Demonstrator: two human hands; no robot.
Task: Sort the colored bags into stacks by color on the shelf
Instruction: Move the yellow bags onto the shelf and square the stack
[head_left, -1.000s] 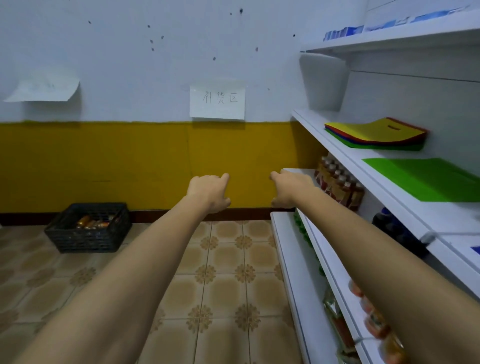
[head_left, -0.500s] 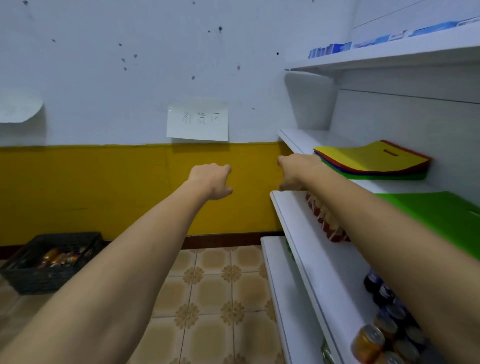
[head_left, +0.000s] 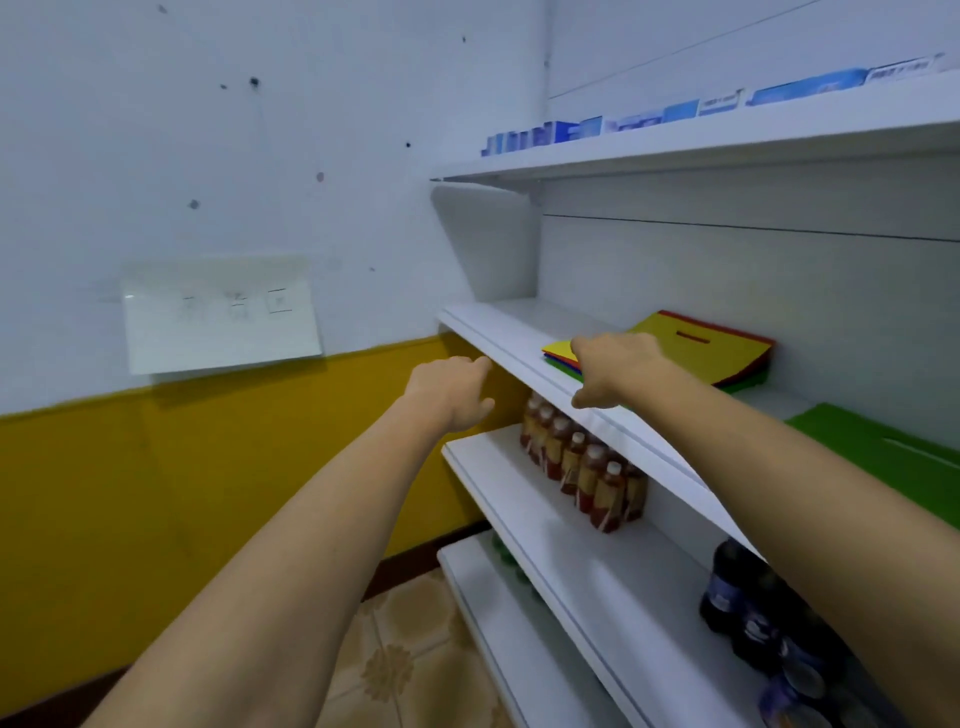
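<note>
**Head view: two bare hands at a white shelf (head_left: 498, 338), early in the sorting.** A mixed stack of bags (head_left: 727, 364) lies flat on the middle board against the back panel. A yellow bag (head_left: 696, 356) is on top, with red, blue and green edges showing beneath. A single green bag (head_left: 883, 452) lies flat on the same board, apart from the stack and nearer the camera.

The right hand (head_left: 613, 369) is over the near corner of the stack, its thumb pointing down at the shelf lip. Its fingers are hidden behind the back of the hand, so whether they touch or pinch a bag cannot be told. The left hand (head_left: 452, 392) hangs in front of the shelf edge, fingers loosely curled and holding nothing.

The bags look thin, light and limp, likely to sag and slide over one another. The top bag is probably best peeled up at its free near corner or taken at the handle slot (head_left: 693, 338), with the other hand steadying the stack. Sauce bottles (head_left: 582, 462) stand on the board below.
</note>
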